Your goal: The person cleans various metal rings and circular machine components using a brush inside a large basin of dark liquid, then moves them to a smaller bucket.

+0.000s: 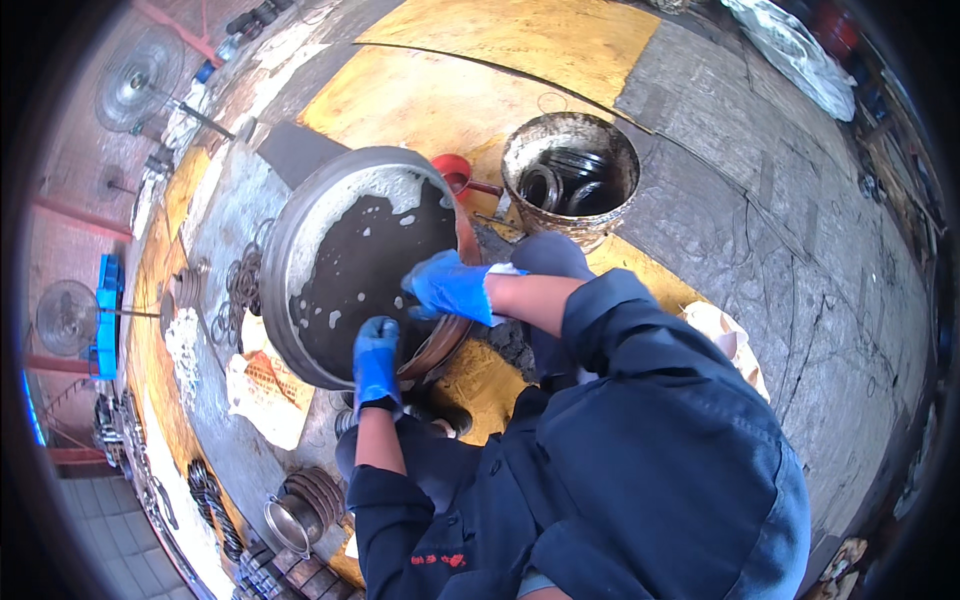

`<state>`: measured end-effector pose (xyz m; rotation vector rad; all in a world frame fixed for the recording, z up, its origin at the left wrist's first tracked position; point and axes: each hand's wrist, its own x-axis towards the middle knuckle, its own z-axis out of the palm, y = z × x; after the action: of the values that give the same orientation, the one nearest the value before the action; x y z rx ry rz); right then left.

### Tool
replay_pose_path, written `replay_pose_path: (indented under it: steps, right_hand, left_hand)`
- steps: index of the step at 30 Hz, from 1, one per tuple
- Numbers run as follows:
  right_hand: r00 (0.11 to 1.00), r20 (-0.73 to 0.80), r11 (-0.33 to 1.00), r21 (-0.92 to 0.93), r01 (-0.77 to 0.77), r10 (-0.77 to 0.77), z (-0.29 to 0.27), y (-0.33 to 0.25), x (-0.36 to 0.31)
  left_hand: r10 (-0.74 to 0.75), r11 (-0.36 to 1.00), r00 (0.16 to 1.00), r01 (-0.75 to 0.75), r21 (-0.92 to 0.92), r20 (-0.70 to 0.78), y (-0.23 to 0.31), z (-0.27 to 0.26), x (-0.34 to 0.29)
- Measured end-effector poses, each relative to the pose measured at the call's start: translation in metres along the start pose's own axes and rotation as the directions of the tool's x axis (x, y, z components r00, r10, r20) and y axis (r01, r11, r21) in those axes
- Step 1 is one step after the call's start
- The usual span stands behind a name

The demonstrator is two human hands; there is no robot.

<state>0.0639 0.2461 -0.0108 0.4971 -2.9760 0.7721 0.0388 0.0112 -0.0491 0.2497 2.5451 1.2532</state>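
A large round tub [283,290] in front of me holds dark liquid with patches of pale foam. My right hand [445,285], in a blue glove, is over the liquid near the tub's right side. Its fingers look curled, and what they hold, if anything, is hidden. At the tub's near rim is my left hand [377,357], also blue-gloved, with its fingers bent together. Whatever is in that hand cannot be made out. The two hands are a short way apart.
Right of the tub stands a stained bucket [620,205] with dark, shiny ring-shaped parts in it. A red dipper [453,172] lies between them. Stacked metal rings [315,495] and a printed sack [268,395] are to the left. Fans [140,82] stand farther off.
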Motion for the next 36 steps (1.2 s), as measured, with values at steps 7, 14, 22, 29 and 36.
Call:
replay_pose_path:
  steps: [7, 14, 22, 29, 36]
  right_hand:
    - [0.945, -0.062, 0.936, 0.171, -0.307, 0.322, -0.149, 0.1, -0.035]
    - [0.712, -0.132, 0.723, 0.072, -0.687, 0.69, -0.141, 0.314, -0.139]
    - [0.63, -0.073, 0.629, -0.04, -0.776, 0.773, -0.058, 0.384, -0.117]
    - [0.603, 0.142, 0.619, -0.228, -0.752, 0.785, -0.061, 0.382, -0.082]
    - [0.565, 0.169, 0.587, -0.137, -0.798, 0.808, -0.068, 0.39, -0.095]
  left_hand:
    - [0.0, 0.984, 0.999, 0.008, 0.18, -0.043, -0.017, 0.011, -0.012]
    - [-0.019, 0.967, 0.993, 0.049, 0.251, -0.12, 0.005, 0.029, -0.009]
    - [-0.308, 0.941, 0.95, 0.311, 0.135, -0.049, 0.029, 0.027, -0.012]
    - [-0.219, 0.956, 0.972, 0.231, 0.18, -0.086, 0.005, 0.032, -0.011]
    - [-0.237, 0.957, 0.97, 0.242, 0.157, -0.055, 0.013, 0.032, -0.011]
